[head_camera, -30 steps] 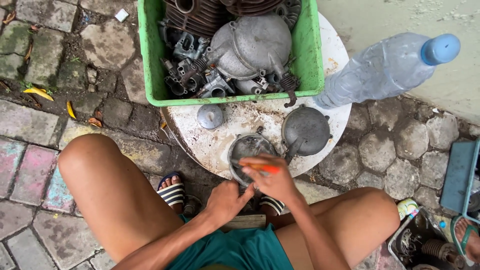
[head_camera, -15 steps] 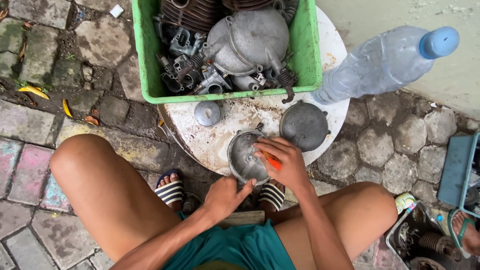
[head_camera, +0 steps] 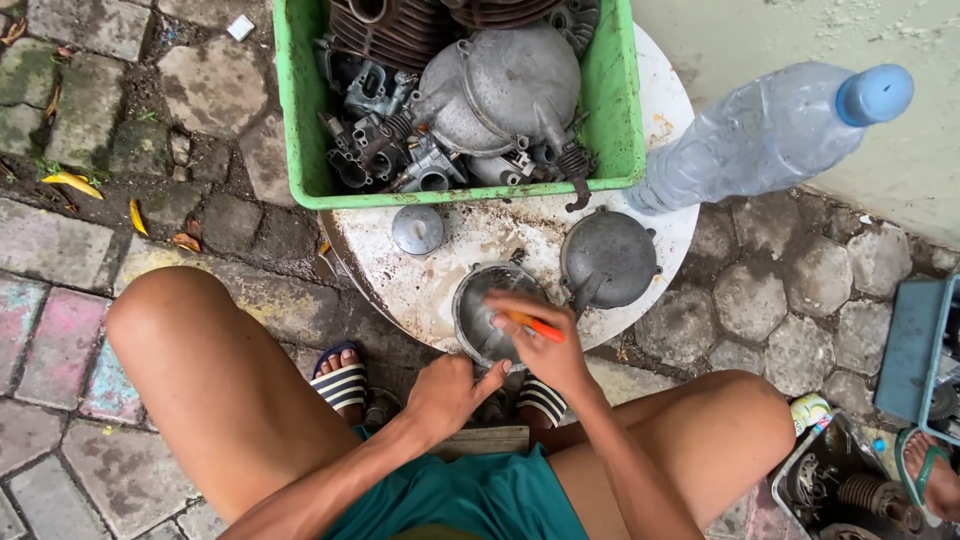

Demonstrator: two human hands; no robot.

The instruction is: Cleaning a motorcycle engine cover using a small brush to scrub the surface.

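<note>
One head-worn camera looks almost straight down from above the seated person, close enough that both thighs fill the bottom of the frame. The view faces forward over the knees onto the round white desk (head_camera: pixel 420 285), with the green crate (head_camera: pixel 300 150) at the top edge and the cobbled ground (head_camera: pixel 90 230) running off on both sides. No second view shares this scene.

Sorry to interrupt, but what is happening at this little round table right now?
A seated person works an orange-handled tool with the right hand inside a round metal cover at the edge of the white table. The left hand steadies the cover's near rim. A green crate of engine parts sits behind.
</note>
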